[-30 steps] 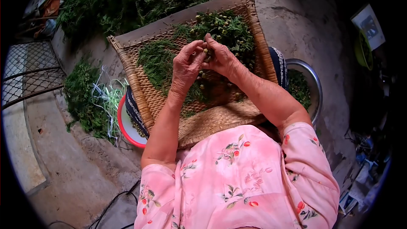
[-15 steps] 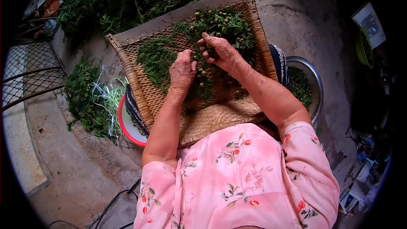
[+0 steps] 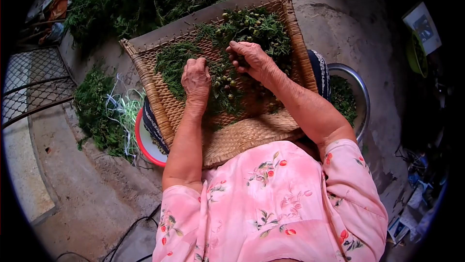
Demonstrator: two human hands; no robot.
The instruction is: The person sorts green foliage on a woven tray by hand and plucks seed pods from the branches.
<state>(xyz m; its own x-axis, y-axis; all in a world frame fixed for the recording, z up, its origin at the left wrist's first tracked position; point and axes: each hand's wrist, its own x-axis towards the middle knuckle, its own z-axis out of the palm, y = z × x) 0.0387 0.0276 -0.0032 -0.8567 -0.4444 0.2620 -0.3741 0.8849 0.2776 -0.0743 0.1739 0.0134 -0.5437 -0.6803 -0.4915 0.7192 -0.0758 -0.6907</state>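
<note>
at upper centre of the frame, the left hand (image 3: 196,79), fingers bent, is at the feathery green sprigs (image 3: 170,65); the right hand (image 3: 255,61) is half-closed. whether either pinches anything cannot be told. apparent step: handling sprigs; a further pick would need fingertip control. beneath, the tan woven tray (image 3: 242,138) points its straight edge up, slightly left; long axis unclear.

From my seat far away, I see a soft pink top (image 3: 271,199) on the person. It has little red buds (image 3: 283,163) and green leaves (image 3: 263,216) all over it. The left sleeve (image 3: 177,221) and the right sleeve (image 3: 358,189) are short, loose and pink too. I see dark blue cloth (image 3: 317,70) on the legs, with a curly white pattern (image 3: 323,72). The left hand (image 3: 196,79) and right hand (image 3: 255,61) are bare.
</note>
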